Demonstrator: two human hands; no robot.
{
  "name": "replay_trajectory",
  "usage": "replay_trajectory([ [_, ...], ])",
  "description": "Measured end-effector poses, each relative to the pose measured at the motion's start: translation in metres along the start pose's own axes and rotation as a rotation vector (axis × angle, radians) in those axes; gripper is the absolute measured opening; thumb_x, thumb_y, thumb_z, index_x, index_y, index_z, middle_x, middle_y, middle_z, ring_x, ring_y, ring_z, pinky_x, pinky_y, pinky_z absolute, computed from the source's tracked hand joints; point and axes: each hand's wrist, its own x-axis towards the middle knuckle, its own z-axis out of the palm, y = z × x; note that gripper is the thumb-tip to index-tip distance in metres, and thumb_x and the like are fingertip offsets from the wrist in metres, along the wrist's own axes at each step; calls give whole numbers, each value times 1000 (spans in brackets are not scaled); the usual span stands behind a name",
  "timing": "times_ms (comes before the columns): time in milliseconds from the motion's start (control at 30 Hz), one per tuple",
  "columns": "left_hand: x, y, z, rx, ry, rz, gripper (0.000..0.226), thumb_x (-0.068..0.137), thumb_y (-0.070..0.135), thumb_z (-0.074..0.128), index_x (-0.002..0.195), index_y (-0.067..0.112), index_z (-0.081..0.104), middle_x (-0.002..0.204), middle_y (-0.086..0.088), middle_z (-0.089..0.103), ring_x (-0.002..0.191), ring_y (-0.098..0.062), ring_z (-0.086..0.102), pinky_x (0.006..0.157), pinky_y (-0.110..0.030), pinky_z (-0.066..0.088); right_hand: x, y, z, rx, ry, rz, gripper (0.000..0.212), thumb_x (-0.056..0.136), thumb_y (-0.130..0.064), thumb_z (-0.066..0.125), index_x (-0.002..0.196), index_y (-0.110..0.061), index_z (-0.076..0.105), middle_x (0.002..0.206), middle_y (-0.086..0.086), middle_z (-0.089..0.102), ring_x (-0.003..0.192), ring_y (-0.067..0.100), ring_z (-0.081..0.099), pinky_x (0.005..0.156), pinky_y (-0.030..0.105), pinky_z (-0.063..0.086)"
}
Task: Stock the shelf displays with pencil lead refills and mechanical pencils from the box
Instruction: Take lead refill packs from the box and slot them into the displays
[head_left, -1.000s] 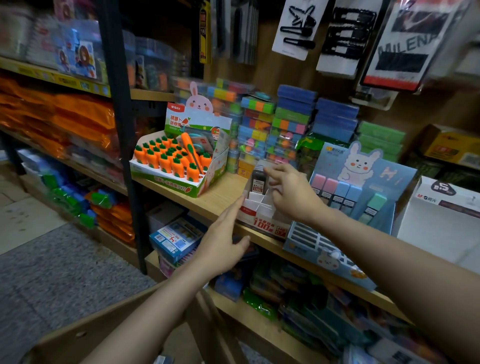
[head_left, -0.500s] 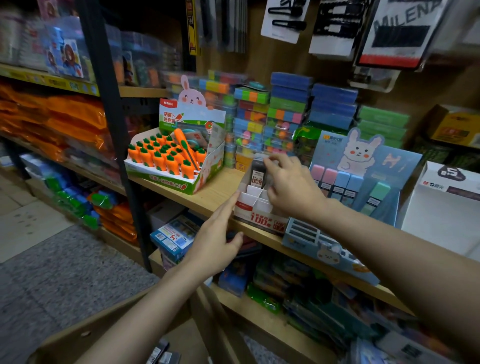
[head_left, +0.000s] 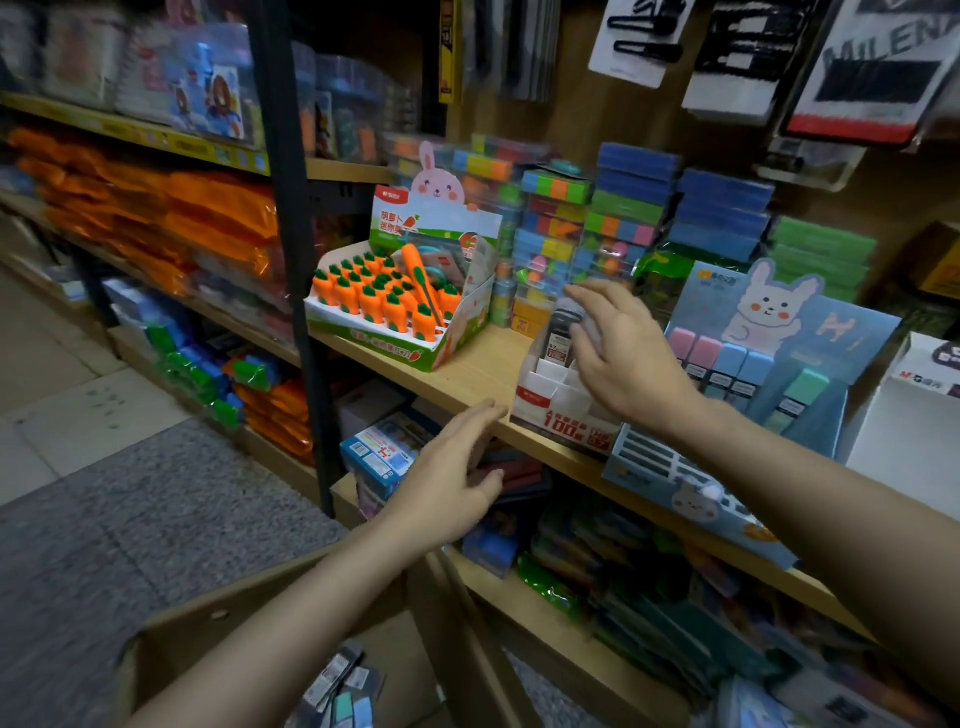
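A small white and red display box (head_left: 556, 400) stands on the wooden shelf (head_left: 467, 374). One dark pencil lead refill case (head_left: 562, 327) stands upright in its back row. My right hand (head_left: 623, 358) hovers just right of that case with fingers spread and loose, gripping nothing. My left hand (head_left: 447, 478) is flat and open below the shelf edge, its fingertips a little short of the display box's left corner. At the bottom, the brown cardboard box (head_left: 208, 618) holds several more refill packs (head_left: 343, 680).
A carrot-eraser display (head_left: 395, 306) sits left of the display box, and a blue bunny eraser display (head_left: 753, 364) sits right of it. Behind them are stacks of coloured boxes (head_left: 634, 208). A black upright post (head_left: 291, 260) divides the shelving. A white carton (head_left: 914, 431) is far right.
My right hand has let go of the refill case it pinched and opened its fingers. My left hand has drawn slightly back from the display box's corner.
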Motion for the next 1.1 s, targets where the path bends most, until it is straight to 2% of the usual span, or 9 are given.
replay_trajectory([
  [100, -29, -19, -15, -41, 15, -112, 51, 91, 17, 63, 134, 39, 47, 134, 19, 49, 121, 9, 46, 92, -11, 45, -23, -18, -1, 168, 184, -97, 27, 93, -5, 51, 116, -7, 65, 116, 6, 59, 108, 13, 53, 95, 23, 43],
  [167, -52, -35, -22, -80, 39, -195, 41, 90, 10, 65, 121, 34, 56, 122, 11, 60, 114, 1, 54, 93, -19, 48, -44, -37, 11, 280, 119, -187, 18, 89, -1, 54, 99, -8, 68, 98, 5, 63, 90, 13, 57, 80, 19, 44],
  [333, -129, -95, -14, -88, 145, -619, 28, 88, -1, 61, 101, 24, 60, 110, -4, 66, 109, -22, 61, 99, -36, 47, -114, -90, 114, 250, -659, -270, 21, 88, -15, 56, 104, -14, 70, 105, 7, 67, 99, 22, 62, 87, 32, 47],
  [433, -187, -135, 18, -117, 303, -907, 22, 87, -6, 60, 107, 4, 64, 110, -15, 67, 107, -30, 62, 93, -28, 46, -169, -100, 186, 246, -997, -52, 31, 91, -16, 55, 120, -12, 67, 123, 10, 66, 114, 25, 60, 94, 26, 41],
  [533, -233, -157, 54, -169, 378, -1138, 21, 90, -3, 55, 101, 13, 63, 102, -9, 66, 97, -29, 62, 80, -23, 50, -219, -96, 239, 287, -1146, 223, 27, 94, -15, 53, 116, -8, 67, 118, 13, 67, 108, 26, 62, 88, 28, 47],
  [700, -263, -182, 87, -104, 298, -1248, 22, 92, 6, 59, 114, 11, 63, 104, -5, 64, 98, -21, 59, 79, -23, 43, -271, -80, 303, 290, -1121, 485, 37, 93, -14, 56, 129, -9, 57, 123, 10, 64, 113, 24, 58, 88, 22, 44],
  [800, -267, -194, 91, 16, 421, -1258, 29, 88, 0, 61, 116, 4, 64, 118, -13, 62, 112, -29, 56, 96, -31, 45, -284, -80, 329, 327, -1092, 582, 45, 88, -19, 64, 131, -9, 52, 119, 13, 64, 109, 28, 59, 90, 30, 49],
  [933, -272, -199, 100, 225, 338, -1307, 52, 92, 11, 59, 141, 10, 43, 156, -11, 26, 144, -28, 19, 118, -35, 22, -295, -92, 353, 414, -1021, 626, 60, 80, -24, 77, 131, -8, 48, 122, 15, 61, 111, 31, 58, 85, 28, 45],
  [1100, -272, -202, 111, 274, 258, -1260, 65, 90, 11, 61, 149, 16, 33, 161, -5, 12, 147, -24, 7, 118, -31, 16, -310, -96, 368, 489, -941, 664, 56, 74, -15, 82, 120, -5, 53, 116, 15, 66, 106, 31, 62, 83, 31, 47],
])
